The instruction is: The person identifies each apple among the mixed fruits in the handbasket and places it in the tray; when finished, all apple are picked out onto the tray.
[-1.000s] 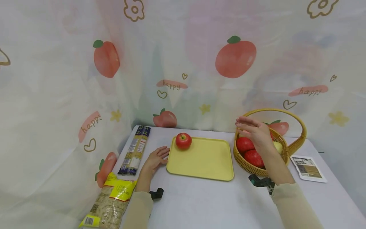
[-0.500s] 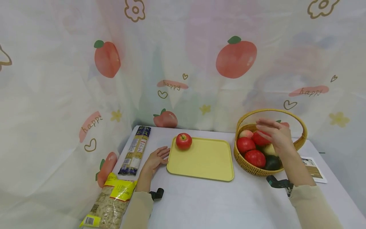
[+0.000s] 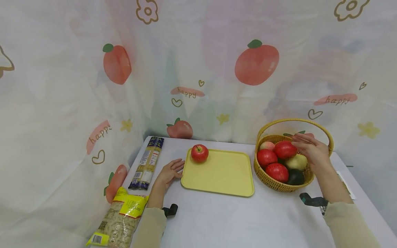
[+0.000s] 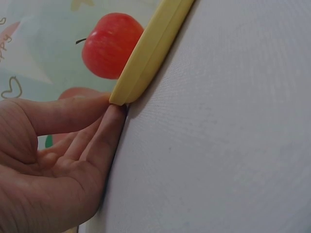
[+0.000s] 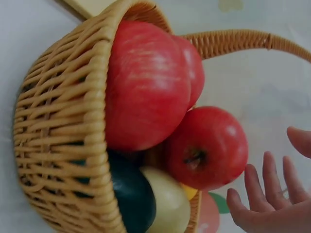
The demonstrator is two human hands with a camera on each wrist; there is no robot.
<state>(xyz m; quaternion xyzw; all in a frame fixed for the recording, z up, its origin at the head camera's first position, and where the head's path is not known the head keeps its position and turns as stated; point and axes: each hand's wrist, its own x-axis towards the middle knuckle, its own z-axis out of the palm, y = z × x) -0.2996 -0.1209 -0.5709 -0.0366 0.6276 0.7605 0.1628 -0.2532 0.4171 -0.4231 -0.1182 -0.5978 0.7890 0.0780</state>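
Observation:
My left hand lies at the left edge of a yellow tray, its extended fingertips touching the rim. The left wrist view shows this contact closely, with the thumb and a finger at the tray's edge. A red apple sits in the tray's far left corner. Over the right side of a wicker basket, my right hand hovers with nothing in it. Its fingers are spread beside a red apple on top of the pile.
The basket also holds more red apples, a pale yellow-green fruit, a dark green one and a peach-coloured one. A pasta packet and a yellow-labelled bag lie at left. A white-framed card is partly hidden behind the right forearm.
My right hand has moved right across the basket, uncovering the fruit beneath it. The left hand, the tray and its apple stay in place.

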